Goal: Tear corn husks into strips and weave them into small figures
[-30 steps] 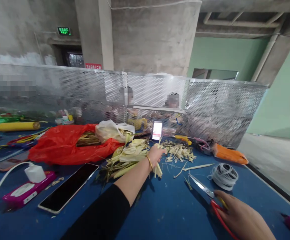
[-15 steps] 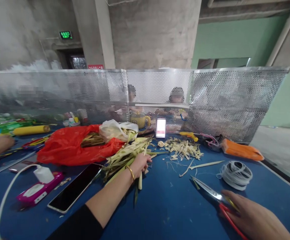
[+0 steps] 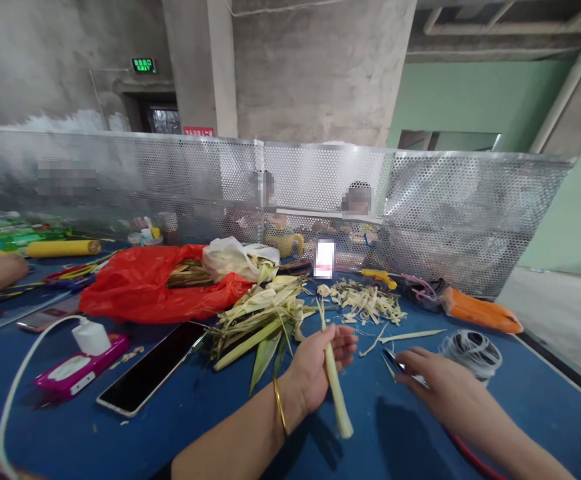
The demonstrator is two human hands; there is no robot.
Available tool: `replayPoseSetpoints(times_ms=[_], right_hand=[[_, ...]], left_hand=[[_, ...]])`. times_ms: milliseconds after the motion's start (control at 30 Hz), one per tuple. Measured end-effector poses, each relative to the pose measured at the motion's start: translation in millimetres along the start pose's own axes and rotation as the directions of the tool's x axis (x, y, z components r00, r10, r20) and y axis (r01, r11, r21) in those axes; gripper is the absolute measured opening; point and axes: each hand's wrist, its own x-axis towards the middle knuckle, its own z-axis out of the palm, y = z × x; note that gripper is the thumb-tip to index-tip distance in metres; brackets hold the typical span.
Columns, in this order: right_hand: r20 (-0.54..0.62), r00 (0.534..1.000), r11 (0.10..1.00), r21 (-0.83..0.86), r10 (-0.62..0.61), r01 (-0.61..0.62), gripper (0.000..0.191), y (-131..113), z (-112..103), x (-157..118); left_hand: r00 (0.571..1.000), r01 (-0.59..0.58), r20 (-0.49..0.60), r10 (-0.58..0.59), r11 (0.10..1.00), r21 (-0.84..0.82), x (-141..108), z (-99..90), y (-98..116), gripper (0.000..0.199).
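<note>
My left hand, with a gold bangle at the wrist, holds a pale green stalk between thumb and palm, its other fingers loosely curled. The stalk's thick end points toward me and its thin tip away. Beside that hand lies a heap of leafy stalks and husks on the blue table. My right hand is closed over the middle of the scissors. Their blade tips lie near the table beside a thin green strip, and part of a red handle shows under my forearm; the rest is hidden.
Trimmings lie behind my hands, with a ball of grey cord at right. A red plastic bag, a phone and a magenta power strip lie left. Perforated metal panels stand behind. Another person's hand is at far left.
My left hand has come away from the heap, toward me and right, bringing a stalk out. The right hand has moved forward and left over the scissors, covering more of them.
</note>
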Motion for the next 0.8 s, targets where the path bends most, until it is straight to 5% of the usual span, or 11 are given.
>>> replayPoseSetpoints(times_ms=[67,167,333,433,533,600,700,800], right_hand=[[-0.02,0.997,0.941,0.329,-0.072,0.074,0.023,-34,16,15],[0.001,0.997,0.736,0.674,-0.074,0.054,0.024,-66,49,28],[0.004,0.999,0.6,0.799,0.04,-0.027,0.031,-62,69,27],[0.094,0.984,0.486,0.86,0.15,-0.156,0.037,-51,59,27],[0.194,0.953,0.389,0.88,0.231,-0.273,0.039,-48,52,29],[0.264,0.937,0.331,0.884,0.229,-0.33,0.039,-49,50,29],[0.351,0.919,0.247,0.888,0.178,-0.387,0.036,-49,47,27],[0.367,0.924,0.106,0.92,0.111,-0.378,0.031,-44,41,27]], left_hand=[[0.997,-0.063,0.046,0.064,0.998,-0.018,3,-3.0,-3,0.028],[0.994,-0.055,0.096,0.054,0.998,0.006,4,-7.2,-4,0.03],[0.994,-0.027,0.107,0.012,0.989,0.145,4,-10.2,-10,0.039],[0.991,-0.131,0.013,0.132,0.952,0.275,5,-11.7,-11,0.041],[0.908,-0.304,-0.088,0.41,0.788,0.535,9,-16.1,-5,0.028],[0.862,-0.373,0.005,0.507,0.629,0.682,11,-19.6,1,0.029],[0.909,-0.354,0.138,0.393,0.556,0.752,13,-22.2,6,0.033],[0.982,-0.188,0.127,0.139,0.695,0.694,12,-21.3,3,0.028]])
